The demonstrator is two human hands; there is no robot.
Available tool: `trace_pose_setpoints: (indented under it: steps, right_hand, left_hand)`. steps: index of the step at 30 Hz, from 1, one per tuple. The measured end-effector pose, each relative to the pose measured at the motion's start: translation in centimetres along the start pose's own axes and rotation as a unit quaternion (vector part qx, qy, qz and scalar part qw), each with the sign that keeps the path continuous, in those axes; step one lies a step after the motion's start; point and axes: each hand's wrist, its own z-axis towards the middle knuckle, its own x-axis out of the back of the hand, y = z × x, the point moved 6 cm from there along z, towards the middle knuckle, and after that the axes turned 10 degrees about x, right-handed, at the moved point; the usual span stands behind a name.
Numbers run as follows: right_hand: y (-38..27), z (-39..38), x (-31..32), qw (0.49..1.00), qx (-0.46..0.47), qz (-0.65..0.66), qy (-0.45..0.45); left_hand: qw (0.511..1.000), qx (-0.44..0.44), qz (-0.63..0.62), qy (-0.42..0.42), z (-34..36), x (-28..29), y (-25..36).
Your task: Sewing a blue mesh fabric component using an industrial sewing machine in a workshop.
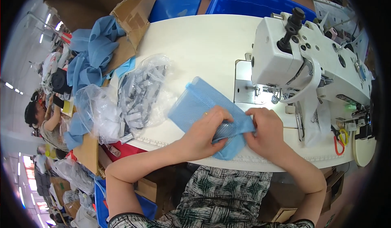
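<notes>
A piece of light blue mesh fabric (203, 99) lies on the white sewing table, its near part folded and bunched up between my hands. My left hand (209, 132) is closed on the fabric's middle, thumb below and fingers on top. My right hand (264, 132) pinches the folded right end between thumb and fingers. Just beyond my right hand stands a white sewing machine (281, 61), its lit needle area (262, 93) over a metal plate. The fabric lies in front of that plate, apart from the needle.
Left of the fabric sits a clear plastic bag (142, 93) of small grey and white pieces. Blue cloth (93, 44) spills from a cardboard box (132, 18). Tweezers (300, 122) and red-handled scissors (339, 144) lie at right. Blue bins (260, 0) stand behind; another person (49, 122) works far left.
</notes>
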Motion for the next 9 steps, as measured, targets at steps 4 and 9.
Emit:
trace_pose_setpoints:
  steps: [4, 9]
  right_hand:
    - [-2.2, -0.6, -0.2, 0.99, 0.127, -0.018, -0.05]
    - [-2.7, -1.9, -1.5, 0.969, 0.219, 0.029, -0.115]
  left_hand:
    - [0.978, 0.016, 0.117, -0.173, -0.7, 1.1, -0.1]
    - [0.975, -0.02, 0.012, -0.219, -0.8, 3.7, 1.4]
